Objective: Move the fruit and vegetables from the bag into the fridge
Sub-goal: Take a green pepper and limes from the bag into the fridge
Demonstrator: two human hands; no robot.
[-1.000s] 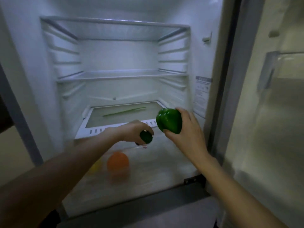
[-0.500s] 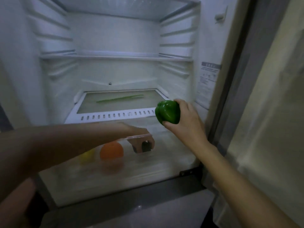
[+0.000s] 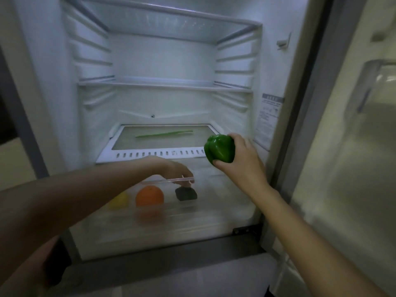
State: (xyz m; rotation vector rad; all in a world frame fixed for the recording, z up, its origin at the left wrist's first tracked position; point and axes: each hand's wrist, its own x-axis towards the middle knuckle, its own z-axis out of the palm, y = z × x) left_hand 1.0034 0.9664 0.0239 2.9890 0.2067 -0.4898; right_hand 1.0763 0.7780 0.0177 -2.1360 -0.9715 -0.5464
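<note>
The fridge stands open in front of me. My right hand (image 3: pixel 242 161) grips a glossy green bell pepper (image 3: pixel 219 151), held in the air above the clear crisper drawer (image 3: pixel 214 211), near its right side. My left hand (image 3: pixel 177 170) reaches into the drawer from the left, fingers spread downward, just above a small dark green vegetable (image 3: pixel 186 194) that lies on the drawer floor. An orange (image 3: pixel 149 196) and a yellow fruit (image 3: pixel 120 200) lie in the drawer to the left of it. The bag is not in view.
A thin green stalk (image 3: pixel 164 133) lies on the glass shelf (image 3: pixel 150 155) over the drawer. Higher up is another shelf (image 3: pixel 162 84). The fridge door (image 3: pixel 347 146) stands open at the right, close to my right arm.
My left hand has lowered the small dark green vegetable into the drawer and let go of it. The right hand with the pepper has barely moved.
</note>
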